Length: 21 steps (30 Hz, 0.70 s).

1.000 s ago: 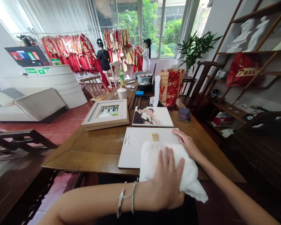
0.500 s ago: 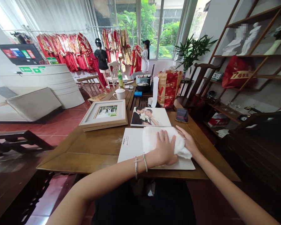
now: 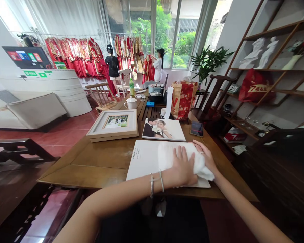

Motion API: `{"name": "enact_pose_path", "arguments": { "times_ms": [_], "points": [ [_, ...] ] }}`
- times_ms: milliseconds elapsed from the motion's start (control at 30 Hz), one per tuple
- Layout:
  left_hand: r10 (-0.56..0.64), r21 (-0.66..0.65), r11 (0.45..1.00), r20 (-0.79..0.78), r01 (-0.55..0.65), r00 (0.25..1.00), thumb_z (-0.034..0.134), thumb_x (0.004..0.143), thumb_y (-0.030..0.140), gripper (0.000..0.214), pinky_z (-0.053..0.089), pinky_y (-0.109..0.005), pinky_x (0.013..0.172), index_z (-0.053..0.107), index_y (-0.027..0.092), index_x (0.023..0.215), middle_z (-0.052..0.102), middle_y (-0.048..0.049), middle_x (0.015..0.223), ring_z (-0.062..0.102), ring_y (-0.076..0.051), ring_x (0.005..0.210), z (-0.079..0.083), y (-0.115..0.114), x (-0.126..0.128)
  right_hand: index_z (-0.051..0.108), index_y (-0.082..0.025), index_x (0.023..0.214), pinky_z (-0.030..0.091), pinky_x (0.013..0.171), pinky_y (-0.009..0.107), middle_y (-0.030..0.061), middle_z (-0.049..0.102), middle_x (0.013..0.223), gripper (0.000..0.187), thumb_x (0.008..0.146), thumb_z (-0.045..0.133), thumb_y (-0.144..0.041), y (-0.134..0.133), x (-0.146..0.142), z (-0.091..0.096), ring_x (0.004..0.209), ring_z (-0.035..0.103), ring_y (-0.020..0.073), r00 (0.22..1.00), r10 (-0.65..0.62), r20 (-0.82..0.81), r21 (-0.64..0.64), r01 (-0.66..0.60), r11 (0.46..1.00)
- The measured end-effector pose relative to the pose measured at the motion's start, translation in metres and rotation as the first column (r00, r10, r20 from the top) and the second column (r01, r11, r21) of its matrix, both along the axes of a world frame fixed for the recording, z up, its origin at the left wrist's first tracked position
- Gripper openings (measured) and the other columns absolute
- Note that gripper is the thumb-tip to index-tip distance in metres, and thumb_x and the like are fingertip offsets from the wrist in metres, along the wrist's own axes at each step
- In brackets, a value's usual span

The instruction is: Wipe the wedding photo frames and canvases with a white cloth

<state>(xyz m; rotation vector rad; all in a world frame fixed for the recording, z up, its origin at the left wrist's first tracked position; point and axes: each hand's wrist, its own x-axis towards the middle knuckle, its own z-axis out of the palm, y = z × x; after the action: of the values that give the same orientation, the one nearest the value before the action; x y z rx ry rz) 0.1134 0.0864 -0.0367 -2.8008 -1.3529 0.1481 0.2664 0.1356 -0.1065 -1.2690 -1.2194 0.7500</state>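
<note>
A white board with a small printed barcode at its left edge lies flat on the wooden table in front of me. Over its right half is a bunched, fluffy white cloth. My left hand presses flat on this cloth with fingers spread, a bracelet and a cord at the wrist. At the board's far right edge, my right hand has its fingers curled round the rim, wearing a ring; the cloth partly covers its grip. Just beyond the board lies a wedding photo panel, face up.
A framed photo lies to the left, near a lidded white mug. A phone and a red-brown paper bag stand right of the panel. Two people are by racks of red garments.
My left hand and the cloth have slid a little to the right across the board. The right hand stays at the board's edge. The whole view has shifted slightly.
</note>
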Motion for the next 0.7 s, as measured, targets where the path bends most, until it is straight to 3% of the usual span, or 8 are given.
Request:
{"name": "enact_pose_path", "arguments": {
  "times_ms": [133, 233, 367, 533, 600, 700],
  "points": [
    [0.080, 0.044, 0.996, 0.023, -0.081, 0.997, 0.049, 0.080, 0.054, 0.082, 0.013, -0.057, 0.103, 0.018, 0.011, 0.143, 0.021, -0.0239, 0.145, 0.015, -0.040, 0.133, -0.005, 0.031, 0.005, 0.058, -0.020, 0.115, 0.045, 0.093, 0.040, 0.0097, 0.063, 0.119, 0.045, 0.074, 0.051, -0.037, 0.000, 0.003, -0.004, 0.110, 0.058, 0.0271, 0.997, 0.054, 0.060, 0.075, -0.058, 0.995],
    [0.090, 0.071, 0.993, 0.034, -0.092, 0.995, 0.051, 0.079, 0.053, 0.084, 0.013, -0.058, 0.102, 0.018, 0.010, 0.143, 0.021, -0.0241, 0.145, 0.015, -0.041, 0.133, -0.006, 0.034, 0.005, 0.059, -0.020, 0.114, 0.045, 0.092, 0.040, 0.0089, 0.063, 0.119, 0.043, 0.073, 0.049, -0.030, -0.004, 0.002, -0.004, 0.107, 0.059, 0.0270, 0.980, 0.068, 0.190, 0.085, -0.085, 0.993],
    [0.055, 0.066, 0.996, 0.021, -0.057, 0.998, 0.054, 0.077, 0.050, 0.081, 0.020, -0.059, 0.099, 0.026, 0.009, 0.141, 0.031, -0.0249, 0.141, 0.022, -0.043, 0.130, -0.002, -0.001, -0.005, 0.057, -0.023, 0.118, 0.043, 0.095, 0.040, 0.0073, 0.061, 0.122, 0.045, 0.074, 0.050, -0.025, -0.008, 0.001, -0.001, 0.111, 0.057, 0.0260, 0.936, 0.088, 0.340, 0.046, -0.110, 0.993],
    [-0.136, 0.037, 0.990, -0.009, 0.136, 0.991, 0.054, 0.075, 0.050, 0.083, 0.024, -0.059, 0.098, 0.026, 0.007, 0.140, 0.031, -0.0267, 0.140, 0.023, -0.045, 0.129, 0.010, -0.065, -0.029, 0.054, -0.022, 0.123, 0.038, 0.100, 0.042, 0.0083, 0.057, 0.128, 0.043, 0.081, 0.046, -0.029, -0.007, -0.001, 0.000, 0.118, 0.051, 0.0247, 0.891, 0.098, 0.444, 0.005, -0.112, 0.994],
    [-0.156, -0.008, 0.988, -0.012, 0.156, 0.988, 0.055, 0.075, 0.049, 0.084, 0.024, -0.057, 0.098, 0.025, 0.007, 0.141, 0.030, -0.0266, 0.141, 0.023, -0.044, 0.130, 0.014, -0.070, -0.035, 0.054, -0.022, 0.122, 0.038, 0.101, 0.041, 0.0082, 0.056, 0.128, 0.042, 0.081, 0.045, -0.029, -0.007, -0.002, 0.000, 0.119, 0.050, 0.0243, 0.867, 0.085, 0.491, 0.004, -0.099, 0.995],
    [-0.097, -0.046, 0.994, -0.001, 0.097, 0.995, 0.056, 0.077, 0.045, 0.079, 0.025, -0.054, 0.099, 0.026, 0.009, 0.141, 0.029, -0.0258, 0.141, 0.025, -0.042, 0.130, 0.015, -0.045, -0.034, 0.057, -0.022, 0.118, 0.039, 0.099, 0.041, 0.0083, 0.059, 0.124, 0.040, 0.080, 0.045, -0.027, -0.007, -0.003, -0.001, 0.117, 0.052, 0.0246, 0.855, 0.082, 0.511, 0.027, -0.112, 0.993]
  ]
}}
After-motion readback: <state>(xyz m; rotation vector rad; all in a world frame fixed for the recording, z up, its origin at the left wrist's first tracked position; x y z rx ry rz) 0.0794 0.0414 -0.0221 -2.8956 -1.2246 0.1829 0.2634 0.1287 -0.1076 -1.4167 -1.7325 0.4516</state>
